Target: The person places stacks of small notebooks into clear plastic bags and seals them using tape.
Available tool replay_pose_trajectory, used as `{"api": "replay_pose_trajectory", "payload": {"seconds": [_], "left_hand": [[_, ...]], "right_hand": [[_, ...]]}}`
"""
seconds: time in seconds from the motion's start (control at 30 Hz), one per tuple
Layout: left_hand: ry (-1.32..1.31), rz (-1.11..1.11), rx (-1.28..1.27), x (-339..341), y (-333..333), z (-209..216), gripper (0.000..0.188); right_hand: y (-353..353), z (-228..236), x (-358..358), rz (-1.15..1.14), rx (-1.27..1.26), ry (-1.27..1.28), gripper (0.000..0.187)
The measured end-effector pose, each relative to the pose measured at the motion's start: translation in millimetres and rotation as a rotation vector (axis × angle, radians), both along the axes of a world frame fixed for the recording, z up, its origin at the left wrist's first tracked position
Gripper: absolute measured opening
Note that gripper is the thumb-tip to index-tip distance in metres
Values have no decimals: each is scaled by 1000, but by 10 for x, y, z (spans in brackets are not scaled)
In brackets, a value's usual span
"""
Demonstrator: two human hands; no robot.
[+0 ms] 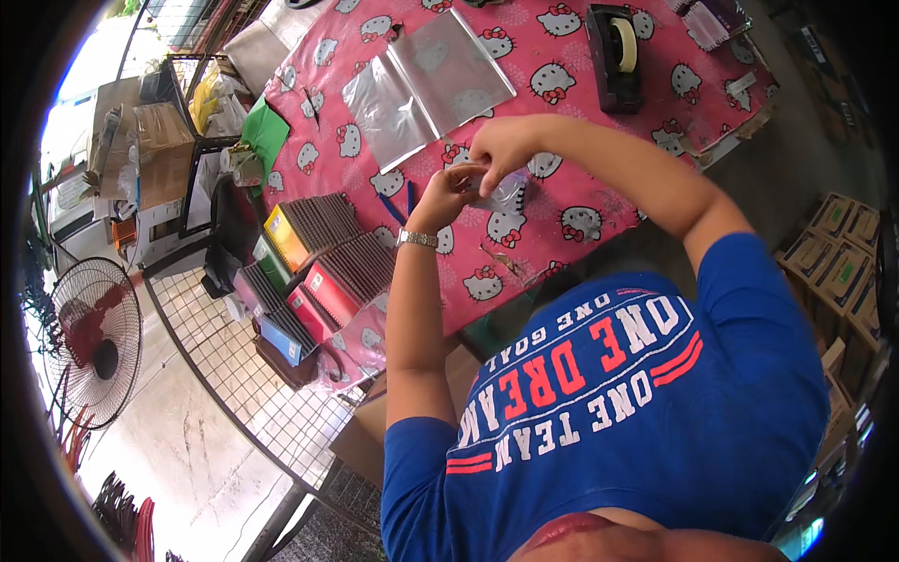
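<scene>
My left hand [448,199], with a metal watch band on its wrist, meets my right hand [506,148] over the table. Both have their fingers closed together at a small clear plastic piece [508,195]. A dark coil edge shows along its right side. The fingers partly hide it, and I cannot tell exactly what it is. Close to my left hand lies a blue-handled tool [398,202], perhaps pliers or scissors. Just beyond my hands, clear plastic sheets [431,86] lie flat.
A pink cartoon-print cloth [552,169] covers the table. Stacks of spiral notebooks [318,248] stand at its left edge, near a green sheet [266,131]. A black tape dispenser [618,80] sits at the far right. A fan [92,342] is at left; cartons [833,253] at right.
</scene>
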State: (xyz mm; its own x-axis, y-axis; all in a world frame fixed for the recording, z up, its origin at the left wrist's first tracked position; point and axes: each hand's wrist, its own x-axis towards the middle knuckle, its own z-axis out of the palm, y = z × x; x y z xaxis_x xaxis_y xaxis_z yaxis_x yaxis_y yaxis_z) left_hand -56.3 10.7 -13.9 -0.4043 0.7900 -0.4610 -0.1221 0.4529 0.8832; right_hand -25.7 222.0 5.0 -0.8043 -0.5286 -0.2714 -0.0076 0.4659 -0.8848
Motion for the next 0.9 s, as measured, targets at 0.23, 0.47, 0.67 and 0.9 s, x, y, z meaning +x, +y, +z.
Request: {"api": "replay_pose_trajectory", "payload": {"seconds": [0.23, 0.47, 0.67, 0.9], "left_hand": [[22, -94, -113, -69, -79, -108, 47], [1236, -281, -7, 578, -316, 215, 59], [1110, 103, -83, 1144, -784, -118, 42], [-348, 669, -10, 1314, -970, -473, 47]], "right_hand": [[18, -783, -204, 276, 330, -265, 61], [54, -715, 626, -599, 189, 5, 57], [-827, -296, 915, -425, 499, 777, 69], [-484, 88, 1010, -515, -316, 401, 103]]}}
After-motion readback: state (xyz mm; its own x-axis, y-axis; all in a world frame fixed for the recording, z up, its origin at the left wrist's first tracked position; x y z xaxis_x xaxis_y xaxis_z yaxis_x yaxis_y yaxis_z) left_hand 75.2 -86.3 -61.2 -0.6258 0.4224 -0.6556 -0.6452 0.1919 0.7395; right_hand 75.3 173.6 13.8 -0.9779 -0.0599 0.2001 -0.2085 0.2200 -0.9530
